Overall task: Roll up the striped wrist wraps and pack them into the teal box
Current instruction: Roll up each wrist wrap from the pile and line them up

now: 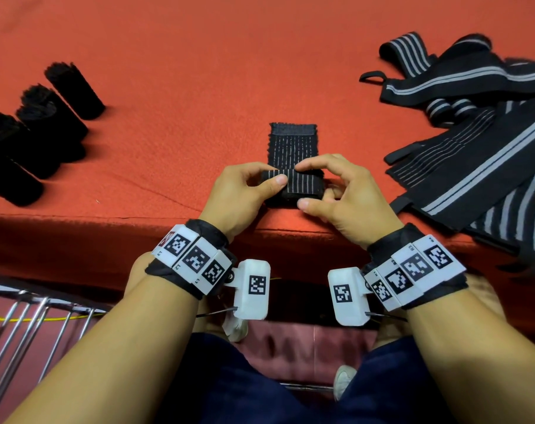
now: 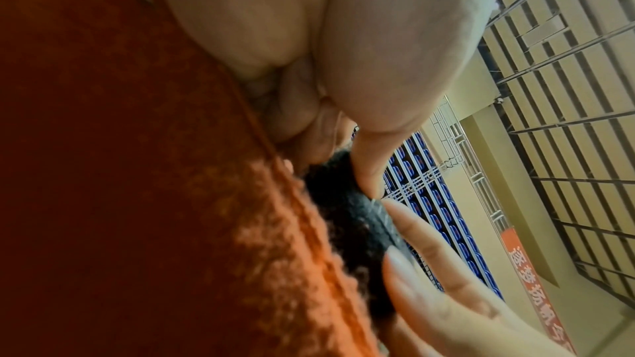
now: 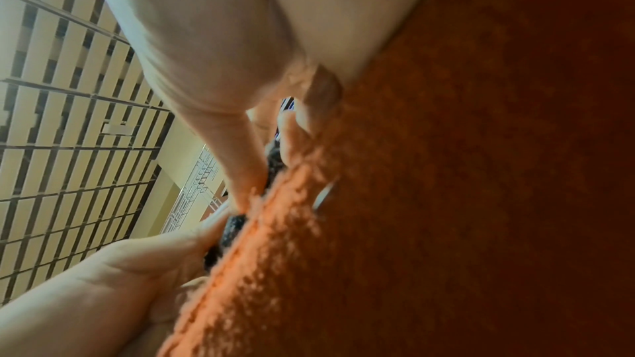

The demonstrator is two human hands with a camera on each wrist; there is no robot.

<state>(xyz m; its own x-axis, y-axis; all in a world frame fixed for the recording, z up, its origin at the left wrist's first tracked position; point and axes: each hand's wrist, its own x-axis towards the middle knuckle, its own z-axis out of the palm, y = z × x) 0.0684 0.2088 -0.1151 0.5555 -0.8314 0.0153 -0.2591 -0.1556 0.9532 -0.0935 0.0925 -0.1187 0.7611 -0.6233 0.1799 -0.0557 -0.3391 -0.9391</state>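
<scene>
The wrist wrap (image 1: pixel 292 166) lies on the red table (image 1: pixel 183 87), close to the near edge. Its near end is rolled up into a thick roll. The far end is flat on the table and points away from the person. The wrap is black with thin pale stripes.

Both hands hold the roll. The left hand (image 1: pixel 245 191) has its fingers curled around the left end, and its thumb presses on top. The right hand (image 1: pixel 339 197) has its fingers curled over the right end, with one fingertip on top of the roll and the thumb at the near side. In the left wrist view the wrap (image 2: pixel 347 216) shows as a dark bundle between fingertips. In the right wrist view only a bit of the wrap (image 3: pixel 233 224) peeks out past the table edge.

Four black rolls (image 1: pixel 42 127) lie side by side on the left of the table, well apart from the hands. A pile of loose striped wraps (image 1: pixel 474 142) lies on the right.
</scene>
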